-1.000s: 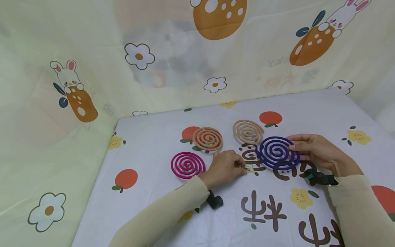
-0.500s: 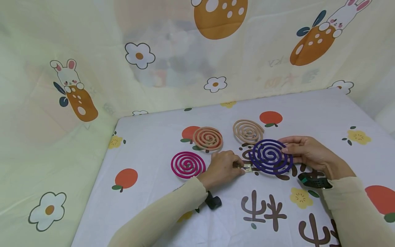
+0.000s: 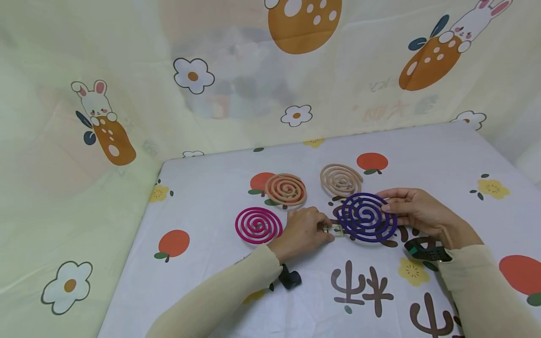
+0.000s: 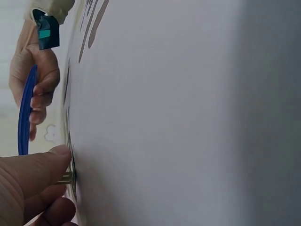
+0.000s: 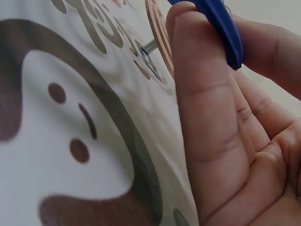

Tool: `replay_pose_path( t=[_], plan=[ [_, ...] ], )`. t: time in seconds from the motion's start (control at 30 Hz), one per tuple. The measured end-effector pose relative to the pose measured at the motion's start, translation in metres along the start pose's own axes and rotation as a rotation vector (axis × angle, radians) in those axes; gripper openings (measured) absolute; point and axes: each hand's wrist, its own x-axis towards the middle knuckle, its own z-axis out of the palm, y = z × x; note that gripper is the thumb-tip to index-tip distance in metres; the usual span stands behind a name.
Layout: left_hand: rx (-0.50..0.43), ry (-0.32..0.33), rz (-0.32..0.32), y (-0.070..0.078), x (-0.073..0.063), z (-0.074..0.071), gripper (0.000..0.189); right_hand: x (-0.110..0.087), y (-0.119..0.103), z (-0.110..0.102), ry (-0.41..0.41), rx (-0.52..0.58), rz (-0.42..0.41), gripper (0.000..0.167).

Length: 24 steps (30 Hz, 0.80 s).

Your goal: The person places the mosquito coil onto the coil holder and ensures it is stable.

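Observation:
My right hand (image 3: 422, 211) pinches a blue mosquito coil (image 3: 367, 217) by its right side, holding it tilted just above the cloth. The coil's edge also shows in the left wrist view (image 4: 26, 113). Left of it, my left hand (image 3: 302, 230) is low over the cloth, thumb and fingers pinching a small metal coil stand (image 3: 336, 230). Part of that stand (image 4: 67, 178) shows between thumb and fingers in the left wrist view. The coil's left edge is close to the stand; whether they touch, I cannot tell.
A pink coil (image 3: 258, 225) lies left of my left hand. Two tan coils, one left (image 3: 286, 189) and one right (image 3: 341, 180), are behind the hands. The printed tablecloth (image 3: 203, 281) meets a hanging patterned sheet (image 3: 236, 131) at the back.
My right hand has carried the blue coil left and slightly nearer, toward the metal stand. My left hand has stayed nearly in place, still pinching the stand.

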Motion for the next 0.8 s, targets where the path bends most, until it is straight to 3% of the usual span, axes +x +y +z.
replay_pose_path(
  t=[0.17,0.5,0.63,0.8],
  plan=[
    [0.018,0.000,-0.010,-0.003,-0.007,-0.002,0.031,0.002,0.002,0.006,-0.020,-0.012,-0.007,0.032],
    [0.305,-0.002,0.130,-0.003,-0.032,-0.010,0.034,0.005,0.002,0.018,-0.044,-0.006,-0.005,0.032],
    [0.366,-0.039,0.152,-0.001,-0.041,-0.013,0.039,0.007,0.003,0.023,-0.085,0.013,-0.008,0.031],
    [0.370,-0.107,0.140,0.000,-0.047,-0.014,0.050,0.009,0.004,0.027,-0.085,0.003,-0.001,0.030]
  ],
)
